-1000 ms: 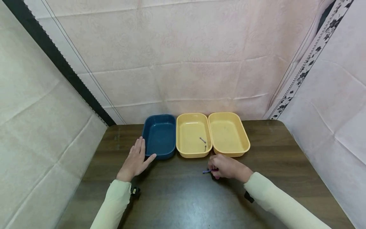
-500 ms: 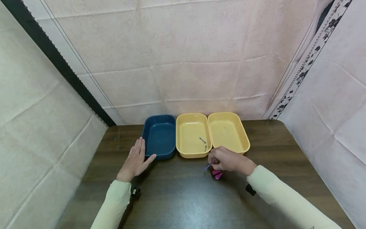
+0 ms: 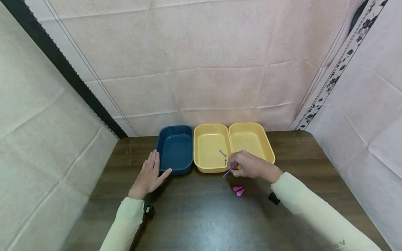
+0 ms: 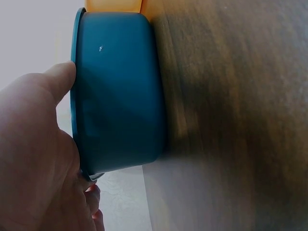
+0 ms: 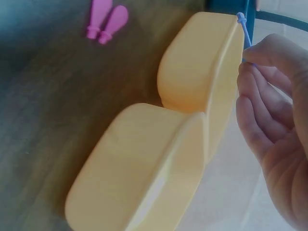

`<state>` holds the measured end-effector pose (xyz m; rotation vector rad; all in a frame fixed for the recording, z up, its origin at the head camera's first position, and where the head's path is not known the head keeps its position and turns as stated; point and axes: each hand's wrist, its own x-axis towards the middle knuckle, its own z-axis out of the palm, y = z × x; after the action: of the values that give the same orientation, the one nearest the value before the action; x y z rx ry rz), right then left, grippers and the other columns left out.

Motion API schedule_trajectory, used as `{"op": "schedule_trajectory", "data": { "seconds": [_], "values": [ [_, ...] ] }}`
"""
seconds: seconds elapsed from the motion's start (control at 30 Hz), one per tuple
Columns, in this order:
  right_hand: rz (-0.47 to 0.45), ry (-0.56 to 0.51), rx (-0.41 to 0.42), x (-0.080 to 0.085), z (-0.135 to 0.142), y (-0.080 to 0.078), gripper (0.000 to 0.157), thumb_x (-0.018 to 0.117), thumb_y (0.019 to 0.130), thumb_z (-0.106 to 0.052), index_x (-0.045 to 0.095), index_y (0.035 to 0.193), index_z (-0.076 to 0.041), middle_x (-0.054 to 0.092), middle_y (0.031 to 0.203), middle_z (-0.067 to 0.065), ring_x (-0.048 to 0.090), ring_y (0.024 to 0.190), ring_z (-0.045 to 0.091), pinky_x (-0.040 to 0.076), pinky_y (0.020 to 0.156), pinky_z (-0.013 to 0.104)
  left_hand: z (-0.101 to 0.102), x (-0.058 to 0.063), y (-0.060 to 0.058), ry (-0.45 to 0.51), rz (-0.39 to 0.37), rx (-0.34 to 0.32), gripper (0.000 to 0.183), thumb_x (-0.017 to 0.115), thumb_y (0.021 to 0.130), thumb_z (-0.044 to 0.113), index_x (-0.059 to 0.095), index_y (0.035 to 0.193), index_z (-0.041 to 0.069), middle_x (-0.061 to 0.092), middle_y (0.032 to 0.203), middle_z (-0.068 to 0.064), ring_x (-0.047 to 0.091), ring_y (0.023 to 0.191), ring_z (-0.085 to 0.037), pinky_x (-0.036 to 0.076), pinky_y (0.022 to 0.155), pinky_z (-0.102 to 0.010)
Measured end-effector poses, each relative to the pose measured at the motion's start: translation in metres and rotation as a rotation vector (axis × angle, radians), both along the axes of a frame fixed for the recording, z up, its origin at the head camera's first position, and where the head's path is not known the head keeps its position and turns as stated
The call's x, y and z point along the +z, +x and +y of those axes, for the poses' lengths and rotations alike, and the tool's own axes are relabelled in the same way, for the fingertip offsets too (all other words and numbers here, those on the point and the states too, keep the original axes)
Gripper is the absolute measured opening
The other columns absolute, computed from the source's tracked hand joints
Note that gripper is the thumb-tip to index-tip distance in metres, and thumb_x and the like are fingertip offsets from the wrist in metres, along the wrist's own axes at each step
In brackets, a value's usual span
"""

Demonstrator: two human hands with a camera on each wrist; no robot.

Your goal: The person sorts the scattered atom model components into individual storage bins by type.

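My right hand point(image 3: 246, 164) pinches a thin purple stick with a small knobbed end point(image 5: 242, 20) between thumb and fingertips. It is above the near edge of the yellow trays, and the stick points down and left in the head view. My left hand point(image 3: 147, 176) lies with straight fingers along the left side of the blue tray point(image 3: 174, 170), its thumb at the near rim. Two thin greyish sticks point(image 3: 222, 153) lie in the middle yellow tray point(image 3: 201, 164). On the table, two small pink club-shaped pieces point(image 3: 240, 192) rest side by side, nearer to me than the right hand.
The right yellow tray point(image 3: 266, 139) stands against the middle one, and all three trays form a row at the back of the brown wooden table point(image 3: 188, 216). Pale cloth point(image 3: 213, 69) hangs behind the table and at both sides.
My right hand has lifted away from the pink pieces with the purple stick and moved back toward the yellow trays, uncovering the pink pieces. The left hand has stayed still.
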<state>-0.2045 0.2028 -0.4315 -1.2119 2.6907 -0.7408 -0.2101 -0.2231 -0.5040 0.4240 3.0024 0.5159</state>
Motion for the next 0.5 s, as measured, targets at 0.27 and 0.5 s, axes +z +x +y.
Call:
{"op": "schedule_trajectory", "data": {
  "seconds": [0.27, 0.5],
  "values": [
    [-0.017, 0.0, -0.024, 0.01, -0.007, -0.015, 0.007, 0.078, 0.088, -0.001, 0.078, 0.089, -0.008, 0.071, 0.083, -0.005, 0.066, 0.076, 0.009, 0.062, 0.072, 0.029, 0.0, 0.002, -0.001, -0.01, -0.001, 0.006, 0.103, 0.044, 0.105, 0.068, 0.005, 0.167, -0.005, -0.002, 0.178, -0.022, 0.003, 0.165, -0.045, 0.01, 0.132, -0.064],
    [0.011, 0.018, -0.057, 0.011, -0.014, -0.029, 0.007, 0.079, 0.087, -0.003, 0.076, 0.086, -0.009, 0.072, 0.082, -0.004, 0.064, 0.076, 0.004, 0.062, 0.073, 0.029, 0.0, 0.001, -0.001, -0.015, -0.002, 0.004, 0.104, 0.043, 0.105, 0.069, 0.005, 0.167, -0.005, -0.002, 0.178, -0.022, 0.003, 0.165, -0.045, 0.01, 0.132, -0.065]
  ]
}}
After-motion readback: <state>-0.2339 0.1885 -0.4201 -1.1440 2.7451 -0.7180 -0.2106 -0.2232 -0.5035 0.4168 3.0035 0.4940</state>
